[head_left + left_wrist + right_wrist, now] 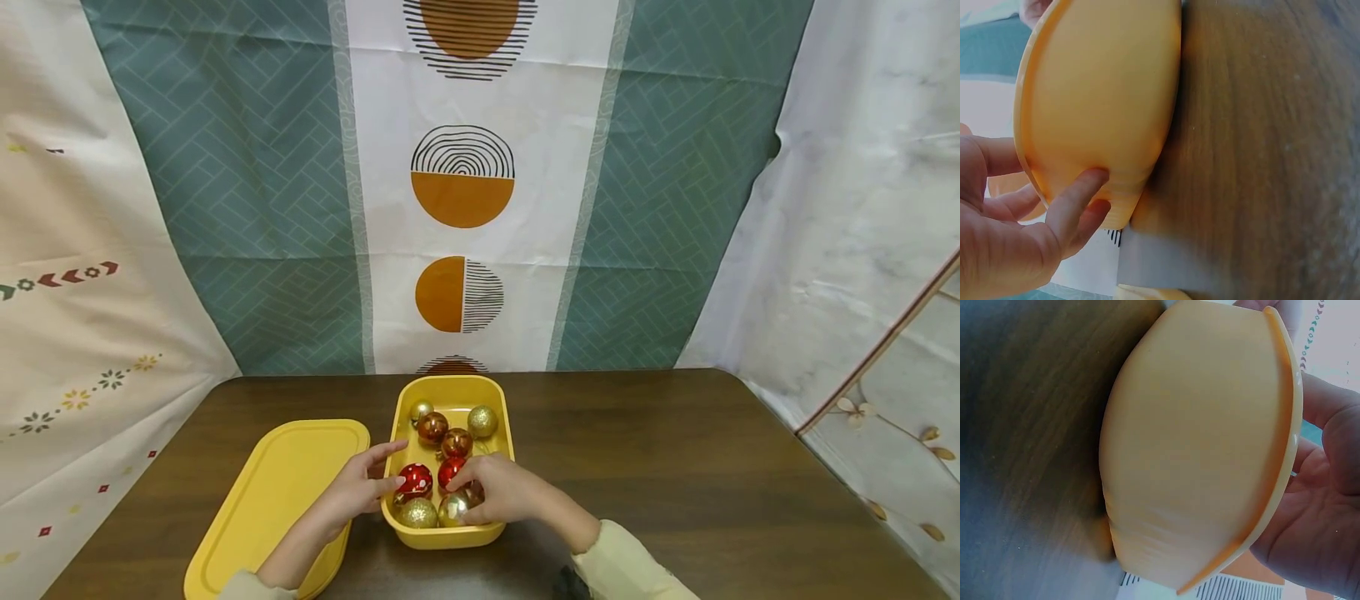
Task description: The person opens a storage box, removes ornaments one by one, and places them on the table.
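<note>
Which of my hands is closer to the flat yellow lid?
Your left. The left hand is at the box's left rim, just beside the lid. The right hand reaches into the box from its opposite side, farther from the lid.

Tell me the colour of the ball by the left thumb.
The ball is shiny red with small pale spots, clearest in the head view.

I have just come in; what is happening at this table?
A person is busy at a yellow container of red, gold and copper balls. The right hand is inside, its fingers at a smooth gold ball; whether they grip it is unclear. The left hand straddles the left rim. A yellow lid lies on the table to the left.
</note>
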Tool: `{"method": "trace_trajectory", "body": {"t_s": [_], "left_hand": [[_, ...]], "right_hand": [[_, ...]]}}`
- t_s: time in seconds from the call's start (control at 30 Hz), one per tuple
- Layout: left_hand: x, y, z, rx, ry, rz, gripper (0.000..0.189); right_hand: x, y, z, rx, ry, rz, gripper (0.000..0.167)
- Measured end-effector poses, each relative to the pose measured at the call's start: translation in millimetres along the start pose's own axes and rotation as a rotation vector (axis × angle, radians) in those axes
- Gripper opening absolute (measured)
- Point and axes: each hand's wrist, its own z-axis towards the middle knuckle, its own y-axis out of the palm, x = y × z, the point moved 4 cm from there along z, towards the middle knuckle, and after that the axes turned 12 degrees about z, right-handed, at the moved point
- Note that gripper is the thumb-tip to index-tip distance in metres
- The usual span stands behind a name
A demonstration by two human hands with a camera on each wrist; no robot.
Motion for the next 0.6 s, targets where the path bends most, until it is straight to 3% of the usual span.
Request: {"method": "trace_trajectory", "body": {"t_s": [0.13, 0.33, 0.6], "left_hand": [[-0.1, 0.3, 1.2, 0.021, -0.021, -0.006, 0.051], [-0.9, -0.2, 1.9, 0.031, -0.017, -0.004, 0.051], [-0.3, 0.9, -0.1, -0.017, 0.009, -0.047, 0.052]], "right_hand": [[-1.8, -6.8, -2.4, 0.016, -0.01, 0.027, 0.034], [-1.1, -28.7, -11.0, 0.111, -0.008, 0.132, 0.036], [8.5, -62.0, -32.3, 0.276, -0.014, 0.323, 0.038]]}}
